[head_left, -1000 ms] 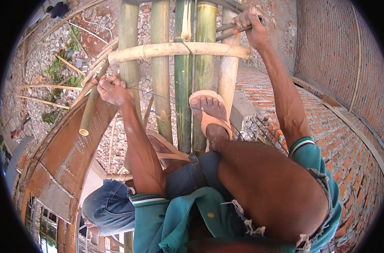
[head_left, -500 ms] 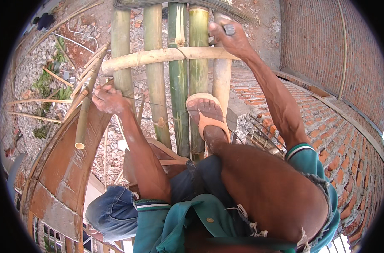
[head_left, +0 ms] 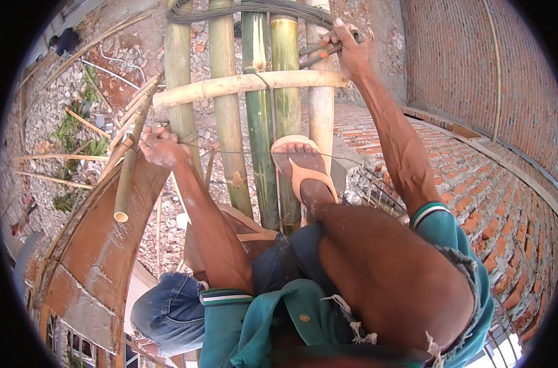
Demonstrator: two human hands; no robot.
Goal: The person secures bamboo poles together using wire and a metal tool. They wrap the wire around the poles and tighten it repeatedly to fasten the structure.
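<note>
My left hand (head_left: 163,147) is closed in a pinch on a thin dark wire (head_left: 248,152). The wire runs rightward across the bamboo poles and over my sandalled foot. My right hand (head_left: 352,52), at the far right, grips a pair of dark pincers (head_left: 321,57) with a spot of orange on them; two prongs point left, spread apart. Under them lie several lengthwise bamboo poles (head_left: 259,122), green and tan. A pale bamboo crosspiece (head_left: 230,84) lies across the poles, with wire round it near the middle. The bundle of grey wire (head_left: 248,8) rests on their far ends.
My foot in a tan sandal (head_left: 313,168) stands on the poles. Left are a bamboo offcut (head_left: 124,190), a brown board (head_left: 86,245) and rubble with bamboo strips (head_left: 58,157). A brick wall (head_left: 463,153) rises on the right, with thin metal bars (head_left: 380,190) beside my knee.
My right hand has turned, bringing the pincers' spread prongs into view. My left hand keeps its pinch on the wire, almost in place. The whole view has shifted slightly.
</note>
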